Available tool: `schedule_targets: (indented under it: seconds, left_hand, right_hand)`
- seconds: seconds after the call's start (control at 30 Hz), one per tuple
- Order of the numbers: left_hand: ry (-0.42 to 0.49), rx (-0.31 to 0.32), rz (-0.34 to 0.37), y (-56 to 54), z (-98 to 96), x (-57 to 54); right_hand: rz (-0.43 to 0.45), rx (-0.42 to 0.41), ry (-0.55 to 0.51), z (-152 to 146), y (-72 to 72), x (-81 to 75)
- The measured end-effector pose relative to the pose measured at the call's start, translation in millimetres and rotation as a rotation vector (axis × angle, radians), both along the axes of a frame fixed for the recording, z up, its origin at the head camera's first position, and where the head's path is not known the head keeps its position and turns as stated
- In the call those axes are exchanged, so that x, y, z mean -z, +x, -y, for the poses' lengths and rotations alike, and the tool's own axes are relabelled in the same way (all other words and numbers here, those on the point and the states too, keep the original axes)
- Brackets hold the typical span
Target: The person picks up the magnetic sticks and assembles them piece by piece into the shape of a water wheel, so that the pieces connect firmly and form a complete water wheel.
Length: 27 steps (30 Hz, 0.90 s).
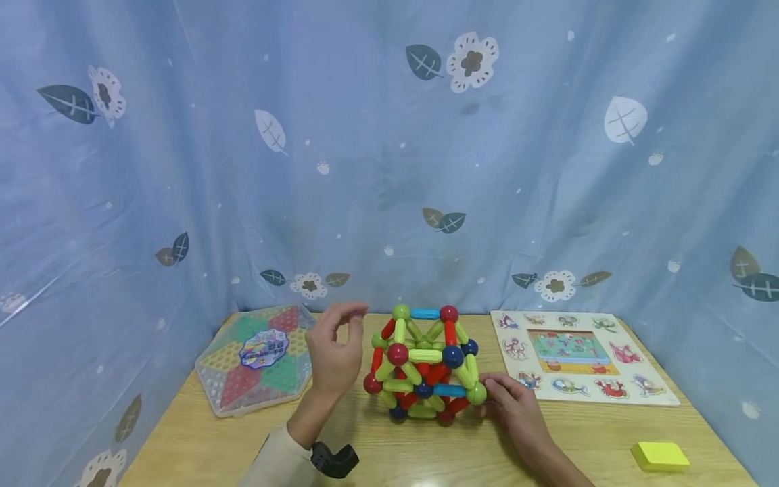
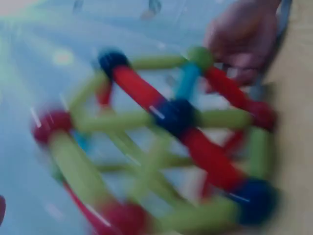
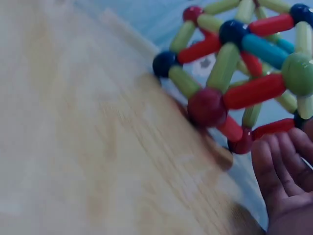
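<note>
A cage-like model of magnetic rods and balls stands on the table, in red, lime green, light blue and dark blue. My left hand is raised to its left, apart from it, fingers bent loosely with the thumb separate and nothing held. Beside the model's lower right corner is my right hand, its fingertips right at the green ball. In the right wrist view, the right hand's fingers extend just under a red rod. The left wrist view shows the model blurred.
A hexagonal Chinese checkers box lies at the back left. At the back right is a sea-animal picture board. A yellow block sits near the front right. Blue patterned curtains enclose the wooden table.
</note>
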State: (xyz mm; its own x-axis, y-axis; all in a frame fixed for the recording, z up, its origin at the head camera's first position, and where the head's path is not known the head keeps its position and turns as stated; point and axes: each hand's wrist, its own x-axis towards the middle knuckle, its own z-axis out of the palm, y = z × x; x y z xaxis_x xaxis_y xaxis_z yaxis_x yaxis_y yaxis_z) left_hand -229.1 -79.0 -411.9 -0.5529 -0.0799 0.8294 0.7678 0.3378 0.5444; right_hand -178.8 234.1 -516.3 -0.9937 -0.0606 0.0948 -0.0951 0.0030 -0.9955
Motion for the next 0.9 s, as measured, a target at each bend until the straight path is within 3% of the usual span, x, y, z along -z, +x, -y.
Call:
schedule_targets:
  seconds: [0.07,0.13,0.2,0.27,0.37,0.53,0.67,0.9]
  left_hand:
    - [0.158,0.026,0.238,-11.3,9.9,26.7]
    - [0.209,0.101,0.489,-20.6,14.7,55.0]
    - [0.154,0.187,0.691,-27.4,16.5,79.9]
    - [0.032,0.274,0.779,-31.3,16.3,99.4]
    - [-0.127,0.346,0.764,-35.7,13.2,114.5]
    - [-0.251,0.352,0.658,-42.9,7.3,117.9]
    - [-0.265,0.359,0.652,-46.8,6.3,116.1]
    - [-0.254,0.327,0.668,-50.1,8.0,117.3]
  right_hand:
    - [-0.037,0.077,0.171,4.9,-12.9,1.1]
    - [-0.093,0.096,0.325,10.5,-27.3,2.5]
    - [-0.178,0.062,0.428,15.6,-41.4,4.8]
    - [-0.251,-0.004,0.462,18.7,-52.7,7.5]
    - [-0.363,-0.073,0.457,18.7,-64.4,9.9]
    - [-0.428,-0.131,0.411,12.3,-69.8,10.4]
    - [-0.443,-0.128,0.421,11.9,-70.1,9.2]
    - [-0.465,-0.011,0.476,16.8,-69.6,11.7]
